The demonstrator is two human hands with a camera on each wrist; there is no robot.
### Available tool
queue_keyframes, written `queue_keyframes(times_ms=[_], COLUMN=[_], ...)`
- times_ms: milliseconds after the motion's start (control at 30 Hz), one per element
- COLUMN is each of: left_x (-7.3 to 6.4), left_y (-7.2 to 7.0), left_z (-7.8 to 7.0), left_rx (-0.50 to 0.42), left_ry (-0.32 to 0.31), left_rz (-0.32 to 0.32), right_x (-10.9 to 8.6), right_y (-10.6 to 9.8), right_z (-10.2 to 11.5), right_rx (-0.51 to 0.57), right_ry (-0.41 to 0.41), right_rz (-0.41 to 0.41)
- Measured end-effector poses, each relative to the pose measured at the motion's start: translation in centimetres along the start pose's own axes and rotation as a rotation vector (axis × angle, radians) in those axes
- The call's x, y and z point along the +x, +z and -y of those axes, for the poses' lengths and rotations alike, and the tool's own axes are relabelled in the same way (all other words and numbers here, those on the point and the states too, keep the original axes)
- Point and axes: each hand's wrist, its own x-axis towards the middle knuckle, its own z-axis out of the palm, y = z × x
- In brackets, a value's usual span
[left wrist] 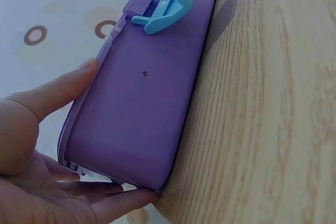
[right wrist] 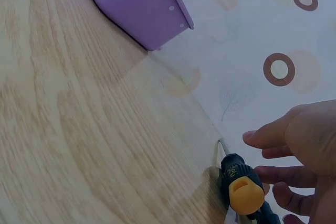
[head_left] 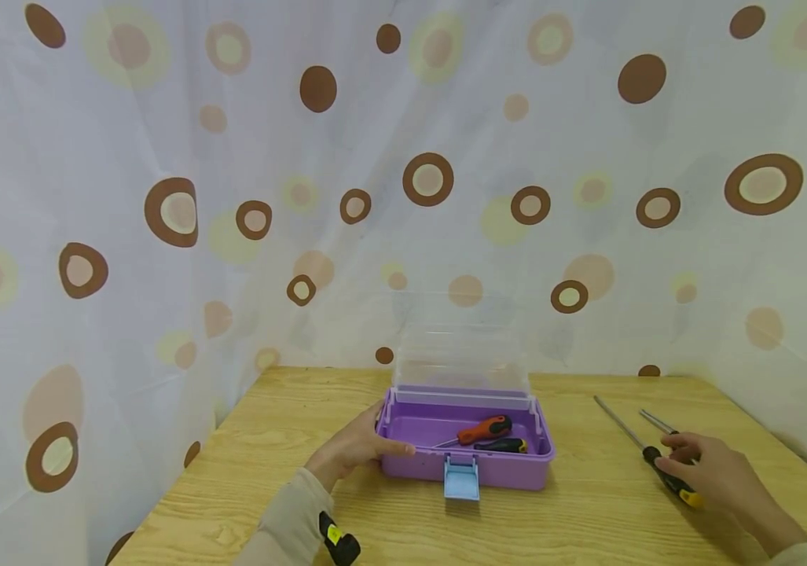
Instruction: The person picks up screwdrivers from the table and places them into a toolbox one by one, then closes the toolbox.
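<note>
A purple toolbox [head_left: 502, 473] stands on the table with its clear lid [head_left: 460, 358] raised and its pale blue latch [head_left: 461, 481] hanging down in front. Inside lie a red-and-black screwdriver [head_left: 486, 429] and a black-and-yellow one [head_left: 509, 446]. My left hand [head_left: 353, 446] holds the box's left end, thumb at the front rim and fingers along the side. To the right, a long screwdriver [head_left: 679, 485] with black-and-yellow handle lies on the table. My right hand [head_left: 717, 475] hovers by its handle, fingers loosely bent and apart. Beyond it lies a second screwdriver [head_left: 658, 422], its handle hidden by that hand.
The wooden table [head_left: 290, 440] ends at a dotted cloth [head_left: 361, 141] hanging behind it and along both sides. A black-and-yellow strap [head_left: 335, 538] is on my left wrist.
</note>
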Motion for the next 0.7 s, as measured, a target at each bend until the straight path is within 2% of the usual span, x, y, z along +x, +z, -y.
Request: queue_keyframes(times_ms=[167, 367, 533, 700], left_x=[0.05, 0.04, 0.06, 0.05], left_y=[0.04, 0.02, 0.03, 0.03], left_z=[0.03, 0.02, 0.03, -0.01], left_rx=[-0.007, -0.013, -0.010, -0.008], left_ry=[-0.002, 0.002, 0.003, 0.005], left_rz=[0.004, 0.008, 0.006, 0.002], right_x=[-0.03, -0.53, -0.83, -0.74], right_y=[0.37, 0.70, 0.81, 0.84], right_z=[-0.50, 0.04, 0.47, 0.35], right_rx=[-0.078, -0.147, -0.211, -0.225], right_ry=[0.022, 0.121, 0.138, 0.153], right_rz=[0.041, 0.106, 0.125, 0.137])
